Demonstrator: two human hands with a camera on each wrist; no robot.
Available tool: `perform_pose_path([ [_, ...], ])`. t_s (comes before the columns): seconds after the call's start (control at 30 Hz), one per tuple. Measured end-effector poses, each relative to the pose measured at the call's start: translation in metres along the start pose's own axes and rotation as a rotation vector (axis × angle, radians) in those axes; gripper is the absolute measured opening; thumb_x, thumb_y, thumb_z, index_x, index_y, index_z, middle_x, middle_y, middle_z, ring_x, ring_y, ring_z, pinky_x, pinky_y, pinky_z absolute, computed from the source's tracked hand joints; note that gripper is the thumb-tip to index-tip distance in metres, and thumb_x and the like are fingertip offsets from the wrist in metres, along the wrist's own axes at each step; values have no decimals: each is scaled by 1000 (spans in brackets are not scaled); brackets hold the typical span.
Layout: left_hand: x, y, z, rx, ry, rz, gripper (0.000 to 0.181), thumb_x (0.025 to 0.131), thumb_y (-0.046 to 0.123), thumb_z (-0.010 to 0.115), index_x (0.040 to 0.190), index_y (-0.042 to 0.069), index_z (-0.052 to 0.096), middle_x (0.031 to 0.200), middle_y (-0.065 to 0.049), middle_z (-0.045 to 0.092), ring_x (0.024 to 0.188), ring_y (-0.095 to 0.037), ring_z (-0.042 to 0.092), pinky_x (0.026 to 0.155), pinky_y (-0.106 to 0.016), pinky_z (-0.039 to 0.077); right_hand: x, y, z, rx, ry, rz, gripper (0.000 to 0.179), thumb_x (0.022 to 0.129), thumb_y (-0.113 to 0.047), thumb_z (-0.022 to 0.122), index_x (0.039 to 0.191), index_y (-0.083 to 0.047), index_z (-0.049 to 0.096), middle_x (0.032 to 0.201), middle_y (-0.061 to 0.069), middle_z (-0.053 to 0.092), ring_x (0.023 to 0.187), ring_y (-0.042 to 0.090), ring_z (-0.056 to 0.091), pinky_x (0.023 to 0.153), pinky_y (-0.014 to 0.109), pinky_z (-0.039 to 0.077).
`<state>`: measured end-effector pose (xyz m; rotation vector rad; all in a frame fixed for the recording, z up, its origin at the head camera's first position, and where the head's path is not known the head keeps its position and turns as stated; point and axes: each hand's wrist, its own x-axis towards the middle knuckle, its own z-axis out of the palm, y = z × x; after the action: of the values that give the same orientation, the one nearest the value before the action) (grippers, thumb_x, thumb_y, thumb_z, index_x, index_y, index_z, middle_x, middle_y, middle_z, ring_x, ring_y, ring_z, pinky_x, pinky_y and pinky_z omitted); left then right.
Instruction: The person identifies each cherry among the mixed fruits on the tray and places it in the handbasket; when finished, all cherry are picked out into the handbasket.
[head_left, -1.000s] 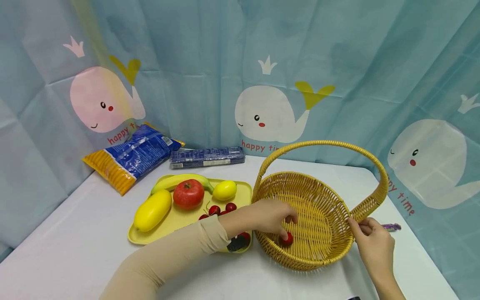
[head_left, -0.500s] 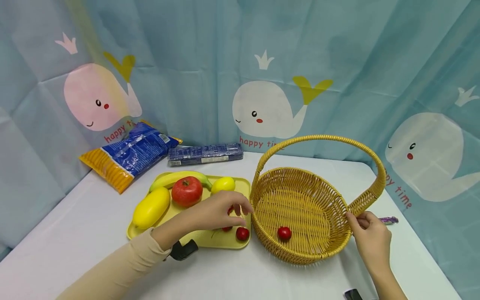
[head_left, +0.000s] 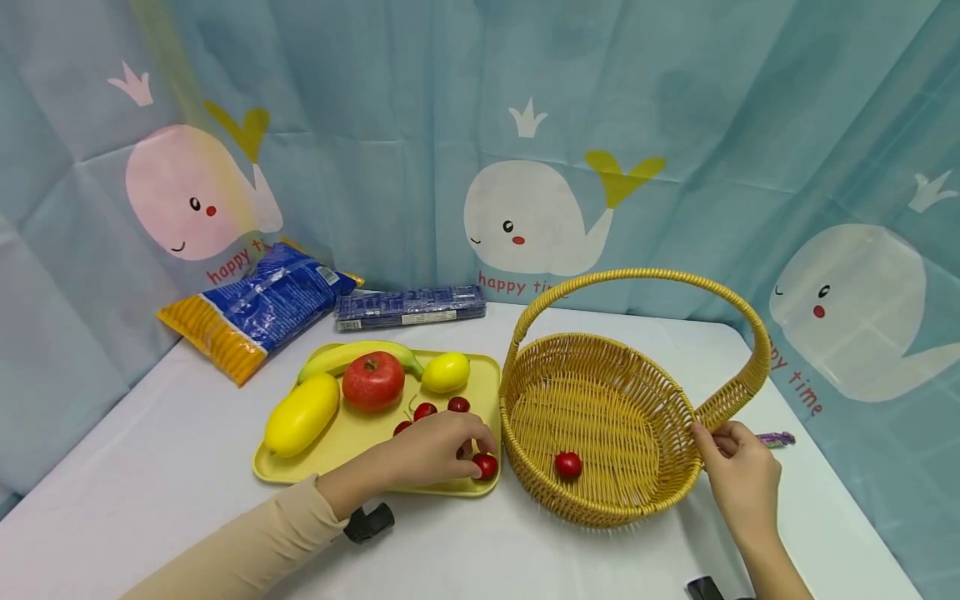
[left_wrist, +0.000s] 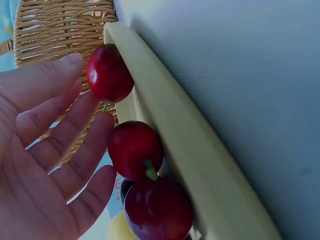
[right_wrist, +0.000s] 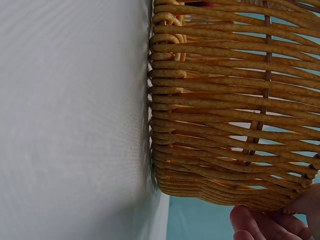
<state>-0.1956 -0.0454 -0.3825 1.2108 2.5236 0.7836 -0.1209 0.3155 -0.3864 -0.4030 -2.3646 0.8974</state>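
Note:
My left hand [head_left: 431,450] is over the front right corner of the yellow tray [head_left: 352,435], thumb and fingertips right at a red cherry [head_left: 487,467]. In the left wrist view, its fingers are loosely spread beside that cherry [left_wrist: 110,74], not closed round it. Two more cherries, one of them darker [left_wrist: 159,207], lie behind it along the tray wall. My right hand [head_left: 742,479] pinches the right rim of the wicker basket [head_left: 600,417] near the handle's base; its fingers [right_wrist: 245,220] show below the weave in the right wrist view. One red cherry [head_left: 568,465] lies in the basket.
Further left on the tray are a red apple [head_left: 372,382], a banana [head_left: 337,358], a lemon [head_left: 446,372] and a yellow oblong fruit [head_left: 302,414]. Behind stand a blue snack bag [head_left: 277,292] and a flat blue packet [head_left: 412,307]. The tall handle [head_left: 645,273] arches over the basket.
My left hand has left the basket, where a cherry now rests released, and moved left to the tray, then down to another cherry. The right hand keeps its hold on the rim.

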Motion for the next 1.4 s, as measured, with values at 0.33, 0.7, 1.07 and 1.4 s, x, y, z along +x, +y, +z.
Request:
perform_pose_path([
  [0.33,5,2,5,67,-18,0,21,80,19,71,100,21,67,95,12,60,81,-7,53,75,-21,44,-1,-1,0,-17,-12,22,31,88,-25,62,92,6,62,86,25,66,55,-13,47,46,9,43],
  [0.7,8,5,7,156,-36,54,27,76,14,72,101,22,68,99,12,60,89,-2,53,82,-21,45,-3,1,1,-20,-6,23,29,88,-24,63,91,5,62,83,23,67,55,-10,49,45,12,43],
  [1.07,-4,14,-17,129,64,83,26,78,15,70,104,20,66,96,13,58,85,-5,52,77,-22,46,-2,1,1,-9,1,11,27,88,-22,63,91,5,62,83,23,67,55,-10,49,45,11,43],
  [1.4,-4,43,-42,-123,207,182,29,80,16,73,107,22,63,102,14,58,88,-4,52,76,-24,48,-1,1,1,9,1,-3,27,88,-20,63,92,6,62,83,24,66,55,-12,48,46,9,43],
])
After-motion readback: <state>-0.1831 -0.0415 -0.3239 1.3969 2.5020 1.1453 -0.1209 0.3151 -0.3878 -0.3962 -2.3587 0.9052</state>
